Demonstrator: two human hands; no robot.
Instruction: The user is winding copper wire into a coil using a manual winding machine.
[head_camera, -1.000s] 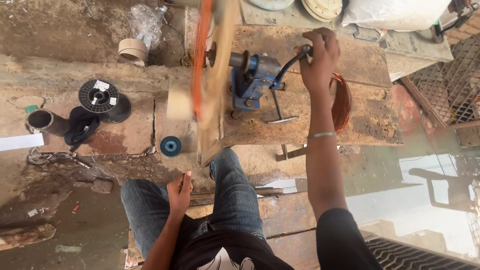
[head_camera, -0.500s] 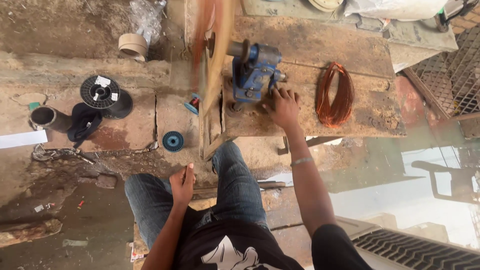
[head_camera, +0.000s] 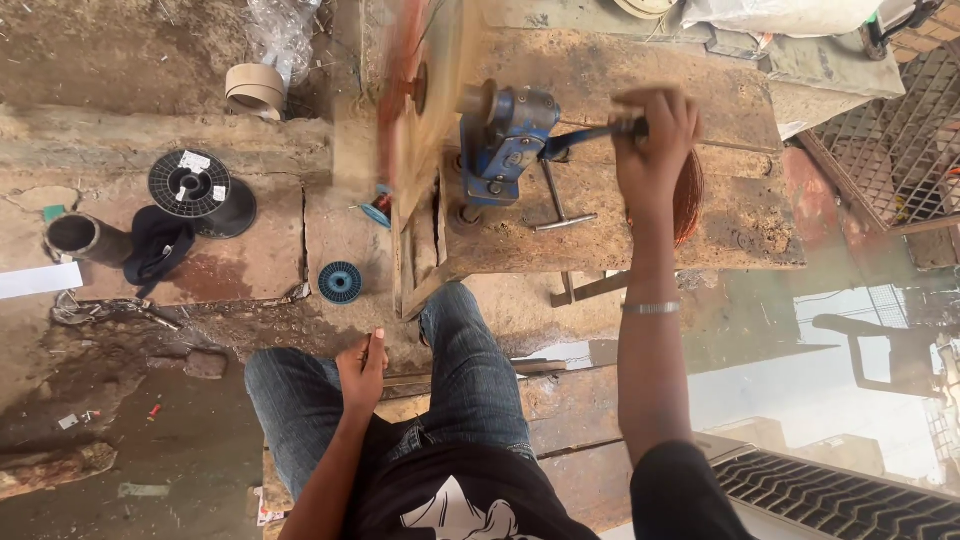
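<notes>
Your right hand (head_camera: 655, 135) has risen from the bench to the upper centre, fingers clenched round the blue winder's crank handle (head_camera: 590, 135). Your left hand (head_camera: 362, 368) stays on your thigh, fingers loosely curled.

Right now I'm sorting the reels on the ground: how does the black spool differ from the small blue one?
The black spool is larger, with white labels on its face; the blue spool is smaller and plain. The black spool lies beside a dark cloth; the blue spool lies alone near the wooden bench. Both lie flat on the ground.
</notes>
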